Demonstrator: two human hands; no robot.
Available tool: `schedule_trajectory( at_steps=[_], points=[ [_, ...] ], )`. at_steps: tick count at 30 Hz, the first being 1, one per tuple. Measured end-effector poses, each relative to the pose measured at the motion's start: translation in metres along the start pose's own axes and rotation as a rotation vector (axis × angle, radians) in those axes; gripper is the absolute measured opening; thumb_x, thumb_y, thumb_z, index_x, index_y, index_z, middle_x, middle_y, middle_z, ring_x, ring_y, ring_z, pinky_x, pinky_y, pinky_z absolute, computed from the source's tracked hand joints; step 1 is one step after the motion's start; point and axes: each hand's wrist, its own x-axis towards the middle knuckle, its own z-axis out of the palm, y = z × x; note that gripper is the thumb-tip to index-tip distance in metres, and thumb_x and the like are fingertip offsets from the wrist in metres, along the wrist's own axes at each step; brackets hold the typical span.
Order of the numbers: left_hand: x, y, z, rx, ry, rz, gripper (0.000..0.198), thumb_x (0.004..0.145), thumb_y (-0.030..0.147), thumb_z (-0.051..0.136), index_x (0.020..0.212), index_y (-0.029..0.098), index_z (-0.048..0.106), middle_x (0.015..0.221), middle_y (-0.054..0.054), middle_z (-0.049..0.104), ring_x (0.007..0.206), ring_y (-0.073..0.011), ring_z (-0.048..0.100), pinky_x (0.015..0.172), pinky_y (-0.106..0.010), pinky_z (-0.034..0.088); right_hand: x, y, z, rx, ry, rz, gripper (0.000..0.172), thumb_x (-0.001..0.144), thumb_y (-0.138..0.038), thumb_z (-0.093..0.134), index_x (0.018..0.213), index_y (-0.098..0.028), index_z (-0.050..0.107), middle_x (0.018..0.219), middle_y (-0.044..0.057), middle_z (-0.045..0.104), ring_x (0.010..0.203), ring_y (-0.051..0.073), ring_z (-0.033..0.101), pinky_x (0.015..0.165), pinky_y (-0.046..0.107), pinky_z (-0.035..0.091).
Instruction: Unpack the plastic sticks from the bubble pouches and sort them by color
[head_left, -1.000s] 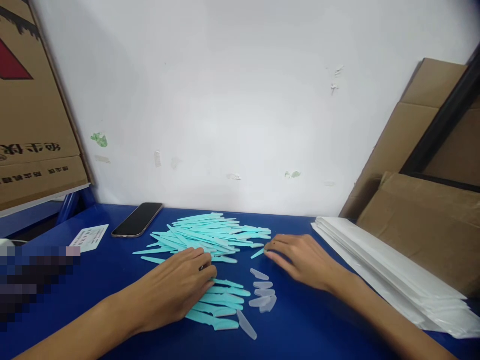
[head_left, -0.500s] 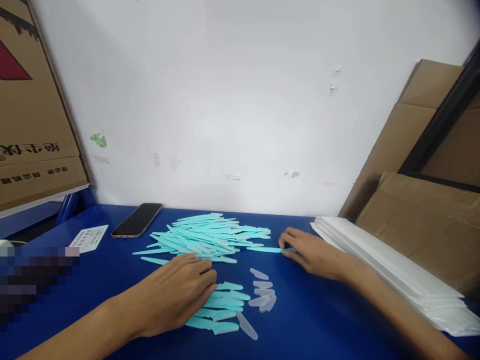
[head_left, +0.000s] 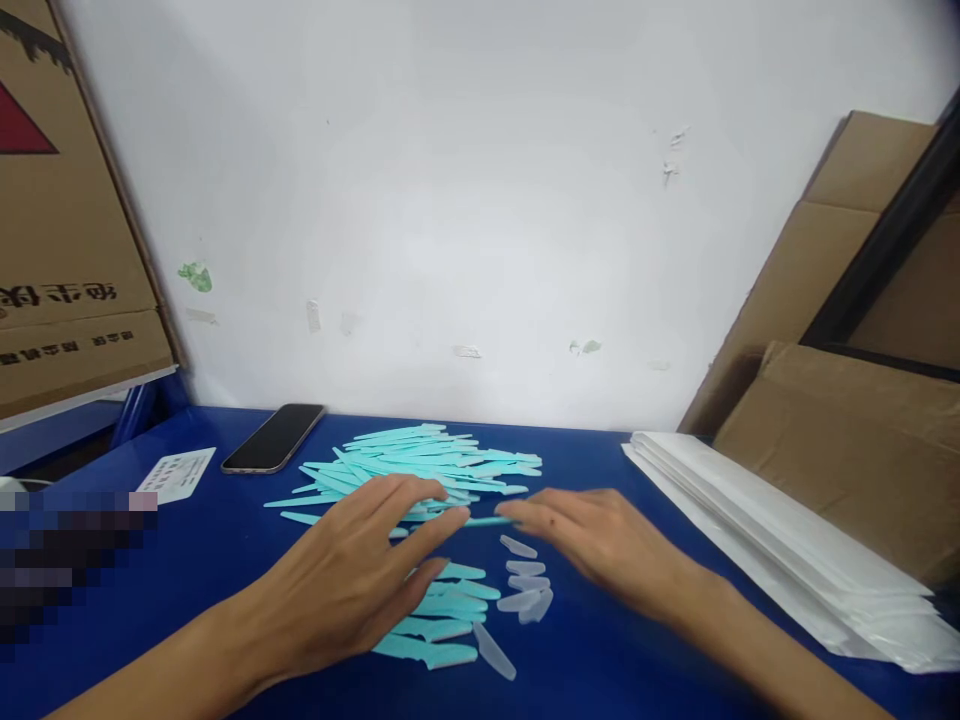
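My right hand (head_left: 600,535) pinches a teal eyebrow razor (head_left: 489,521) above the blue table, its fingers closed around the right end. The razor's other end points at my left hand (head_left: 367,570), whose fingers are spread; an index fingertip is close to that end, and I cannot tell whether they touch. Behind both hands lies a heap of similar teal razors (head_left: 420,455). A smaller row of teal razors (head_left: 442,628) is partly covered by my left hand. Just right of this row are several translucent blade covers (head_left: 527,568).
A phone (head_left: 275,438) and a printed card (head_left: 178,474) lie at the left of the blue table (head_left: 600,660). White flat bags (head_left: 772,540) are stacked on the right. Cardboard boxes (head_left: 75,220) stand at the left, with more cardboard (head_left: 840,450) at right, before a white wall.
My right hand has moved left and nearer with the razor, bringing it to my left hand. My left hand has lifted and its fingers have spread apart.
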Motion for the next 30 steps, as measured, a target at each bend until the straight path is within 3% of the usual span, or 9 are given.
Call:
schedule_trajectory(
  at_steps=[3, 5, 9, 12, 16, 20, 24, 30],
  points=[
    [0.001, 0.006, 0.005, 0.010, 0.029, 0.047, 0.025, 0.109, 0.023, 0.044, 0.127, 0.014, 0.059, 0.095, -0.007, 0.069, 0.090, -0.0245, 0.061, 0.079, -0.040, 0.047, 0.010, -0.026, -0.003, -0.006, 0.092, -0.129, 0.036, 0.105, -0.006, 0.041, 0.138, -0.017, 0.049, 0.098, 0.004, 0.075, 0.072, 0.013, 0.070, 0.056, 0.024, 0.048],
    [0.001, 0.005, 0.008, -0.039, 0.021, 0.055, 0.020, 0.109, 0.021, 0.044, 0.112, 0.015, 0.063, 0.076, -0.002, 0.065, 0.072, -0.0198, 0.056, 0.066, -0.035, 0.041, 0.012, -0.031, -0.005, -0.004, 0.137, -0.159, 0.031, 0.106, -0.008, 0.040, 0.133, -0.016, 0.052, 0.098, 0.004, 0.077, 0.071, 0.012, 0.071, 0.056, 0.022, 0.050],
    [-0.003, -0.018, 0.007, -0.086, -0.018, -0.014, 0.029, 0.111, 0.021, 0.038, 0.097, 0.018, 0.063, 0.069, 0.000, 0.058, 0.061, -0.0168, 0.046, 0.059, -0.032, 0.031, 0.005, -0.008, -0.007, 0.019, 0.223, -0.105, 0.030, 0.105, -0.006, 0.042, 0.131, -0.017, 0.054, 0.100, 0.003, 0.078, 0.082, 0.012, 0.075, 0.069, 0.022, 0.056],
    [-0.008, -0.040, 0.005, -0.074, -0.073, -0.086, 0.030, 0.111, 0.024, 0.036, 0.101, 0.018, 0.064, 0.072, -0.002, 0.059, 0.065, -0.0180, 0.049, 0.060, -0.031, 0.032, -0.003, 0.013, -0.002, 0.054, 0.274, 0.073, 0.022, 0.106, -0.016, 0.053, 0.127, -0.021, 0.058, 0.103, 0.003, 0.079, 0.087, 0.014, 0.075, 0.075, 0.023, 0.057],
    [-0.009, -0.045, 0.000, -0.072, -0.259, -0.117, 0.029, 0.110, 0.023, 0.033, 0.117, 0.020, 0.061, 0.078, -0.004, 0.059, 0.067, -0.0192, 0.050, 0.060, -0.030, 0.033, -0.007, 0.017, 0.014, 0.127, 0.057, 0.211, 0.020, 0.107, -0.027, 0.051, 0.125, -0.024, 0.062, 0.109, 0.003, 0.077, 0.091, 0.017, 0.073, 0.075, 0.027, 0.056],
    [-0.004, -0.027, -0.004, -0.159, -0.418, -0.136, 0.031, 0.108, 0.019, 0.033, 0.095, 0.020, 0.061, 0.079, -0.004, 0.060, 0.074, -0.0207, 0.052, 0.068, -0.033, 0.039, -0.004, 0.007, 0.024, 0.226, -0.141, 0.251, 0.023, 0.107, -0.033, 0.053, 0.126, -0.026, 0.063, 0.111, 0.002, 0.076, 0.094, 0.017, 0.072, 0.076, 0.028, 0.053],
    [0.000, -0.019, -0.005, -0.264, -0.436, -0.142, 0.027, 0.106, 0.020, 0.039, 0.092, 0.021, 0.062, 0.085, -0.003, 0.063, 0.082, -0.0210, 0.056, 0.075, -0.033, 0.042, -0.001, 0.003, 0.022, 0.296, -0.170, 0.346, 0.030, 0.108, -0.041, 0.047, 0.130, -0.027, 0.063, 0.119, 0.002, 0.073, 0.102, 0.019, 0.068, 0.085, 0.032, 0.051],
    [-0.002, -0.043, -0.013, -0.090, -0.417, -0.221, 0.027, 0.103, 0.021, 0.041, 0.091, 0.022, 0.065, 0.082, -0.004, 0.064, 0.082, -0.0234, 0.059, 0.068, -0.033, 0.040, 0.003, -0.002, 0.015, 0.425, -0.227, 0.366, 0.034, 0.106, -0.043, 0.050, 0.133, -0.028, 0.064, 0.117, 0.004, 0.067, 0.108, 0.020, 0.062, 0.091, 0.033, 0.048]
  ],
)
